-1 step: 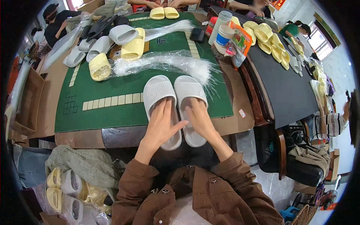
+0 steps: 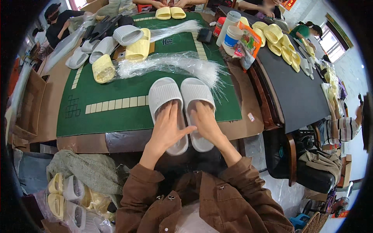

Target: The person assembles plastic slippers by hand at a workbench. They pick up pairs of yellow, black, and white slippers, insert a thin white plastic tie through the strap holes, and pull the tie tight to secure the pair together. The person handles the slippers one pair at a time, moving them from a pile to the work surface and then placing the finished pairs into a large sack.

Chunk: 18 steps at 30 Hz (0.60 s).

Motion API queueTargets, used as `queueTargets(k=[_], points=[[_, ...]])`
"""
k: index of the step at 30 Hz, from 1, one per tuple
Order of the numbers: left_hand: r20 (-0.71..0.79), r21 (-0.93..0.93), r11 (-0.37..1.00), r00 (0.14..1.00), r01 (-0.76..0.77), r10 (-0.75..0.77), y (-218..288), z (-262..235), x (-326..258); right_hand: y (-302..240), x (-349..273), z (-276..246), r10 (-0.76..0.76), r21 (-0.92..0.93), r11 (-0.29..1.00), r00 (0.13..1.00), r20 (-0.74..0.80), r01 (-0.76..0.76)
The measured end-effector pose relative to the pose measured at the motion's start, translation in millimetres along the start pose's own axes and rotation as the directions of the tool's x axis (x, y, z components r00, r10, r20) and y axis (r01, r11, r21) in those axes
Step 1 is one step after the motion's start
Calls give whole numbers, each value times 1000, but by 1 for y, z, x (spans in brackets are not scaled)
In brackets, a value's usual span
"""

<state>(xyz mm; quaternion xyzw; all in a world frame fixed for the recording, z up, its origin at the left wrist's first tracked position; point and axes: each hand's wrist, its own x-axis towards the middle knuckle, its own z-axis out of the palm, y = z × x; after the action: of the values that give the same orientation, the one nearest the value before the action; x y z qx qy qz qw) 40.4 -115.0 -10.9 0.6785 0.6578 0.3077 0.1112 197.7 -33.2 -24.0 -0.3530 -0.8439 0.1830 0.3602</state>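
Note:
Two light grey slide slippers, a left one [image 2: 164, 90] and a right one [image 2: 197, 91], lie side by side, toes pointing away from me. Their heels reach past the table's near edge. My left hand [image 2: 166, 128] is inside the left slipper, straight fingers running under the ribbed strap and thumb stretched out toward the right slipper. Into the right slipper reaches my right hand [image 2: 208, 125], fingers extended and their tips partly hidden beneath the strap. Just beyond the slippers lies a plastic-wrapped bundle of clear thin strands [image 2: 167, 66] on a green mat [image 2: 116, 124].
Yellow slippers [image 2: 103, 69] and grey slippers [image 2: 128, 35] stand at the far left. At the right are a white tub [image 2: 232, 37], an orange packet [image 2: 249, 40] and a dark table [image 2: 295, 89] with more yellow slippers. Bagged slippers [image 2: 74, 190] sit low at my left. Several people work around.

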Motion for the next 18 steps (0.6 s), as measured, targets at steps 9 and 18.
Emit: queueTargets(k=[9,18], points=[[4,109,991,997,72,-73,4,17,20,25,38,13,255,-121,967,873,416,-225],[-166,43,978,967,203,-193,3,33,36,14,31,1,23,-148,987,871,491,57]])
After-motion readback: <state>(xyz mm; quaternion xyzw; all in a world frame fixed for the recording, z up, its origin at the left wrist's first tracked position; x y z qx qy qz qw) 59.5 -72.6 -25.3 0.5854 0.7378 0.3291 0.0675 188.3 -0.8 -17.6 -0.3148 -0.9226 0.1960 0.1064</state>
